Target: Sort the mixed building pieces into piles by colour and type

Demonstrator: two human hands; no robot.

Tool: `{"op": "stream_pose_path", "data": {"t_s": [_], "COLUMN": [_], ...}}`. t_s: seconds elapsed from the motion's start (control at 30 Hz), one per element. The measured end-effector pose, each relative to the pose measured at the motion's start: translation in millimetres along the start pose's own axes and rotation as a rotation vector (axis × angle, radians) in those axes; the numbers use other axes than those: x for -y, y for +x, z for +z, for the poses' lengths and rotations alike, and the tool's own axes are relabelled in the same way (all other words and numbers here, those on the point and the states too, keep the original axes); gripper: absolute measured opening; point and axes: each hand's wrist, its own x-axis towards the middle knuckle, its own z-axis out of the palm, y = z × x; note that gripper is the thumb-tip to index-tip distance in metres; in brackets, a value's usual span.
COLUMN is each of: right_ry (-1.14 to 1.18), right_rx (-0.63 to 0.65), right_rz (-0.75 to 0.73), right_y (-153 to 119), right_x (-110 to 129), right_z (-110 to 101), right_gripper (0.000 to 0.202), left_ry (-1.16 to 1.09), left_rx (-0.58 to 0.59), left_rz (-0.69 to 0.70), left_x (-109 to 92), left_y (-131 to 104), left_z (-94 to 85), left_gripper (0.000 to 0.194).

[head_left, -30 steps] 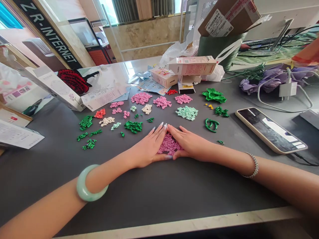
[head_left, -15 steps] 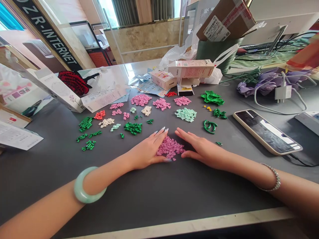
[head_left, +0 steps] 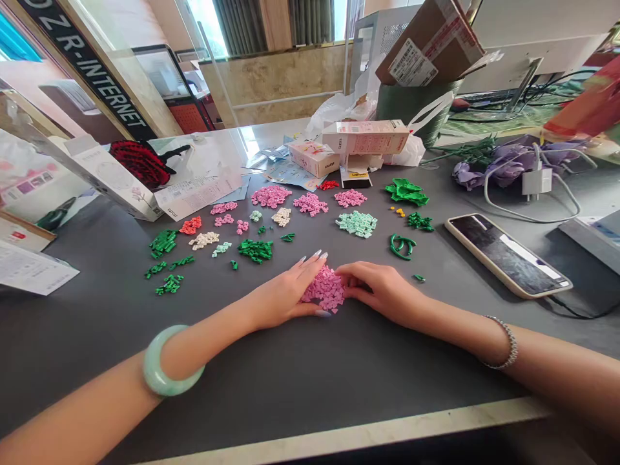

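Note:
A pile of small pink building-block pieces (head_left: 325, 289) lies on the dark desk between my two hands. My left hand (head_left: 288, 290) rests flat along the pile's left side, fingers stretched out and thumb apart, touching the pieces. Against the pile's right edge is my right hand (head_left: 378, 287), its fingers bent and the thumb held apart from the index finger; it holds no piece that I can see. A pile of dark green pieces (head_left: 255, 250) sits beyond my left hand. Curved green pieces (head_left: 402, 246) lie beyond my right hand.
Sorted piles of pink (head_left: 270, 196), mint (head_left: 357, 223) and cream pieces (head_left: 204, 241) spread across the desk. A phone (head_left: 506, 255) with a cable lies at right. Small boxes (head_left: 365, 137) stand at the back, an opened white box (head_left: 116, 177) at left. The desk's pale edge (head_left: 349, 433) runs in front.
My right hand has moved left against the pile and its fingers have bent. The pile's right side is pushed in, more compact. My left hand stays in place. The view has shifted slightly.

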Motion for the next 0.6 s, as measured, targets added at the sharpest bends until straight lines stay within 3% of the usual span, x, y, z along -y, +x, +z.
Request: {"op": "stream_pose_path", "data": {"t_s": [0.33, 0.6], "right_ry": [0.167, 0.105], "right_rx": [-0.097, -0.065], "right_rz": [0.135, 0.025], "right_y": [-5.3, -5.1], "right_x": [-3.2, -0.3], "right_z": [-4.7, -0.2], "right_gripper": [0.016, 0.02], "left_ry": [-0.043, -0.095], "left_rx": [-0.015, -0.011], "left_rz": [-0.061, -0.075], "left_x": [0.0, -5.6], "left_y": [-0.4, 6.7], "left_z": [1.6, 2.9], "left_gripper": [0.104, 0.113]}}
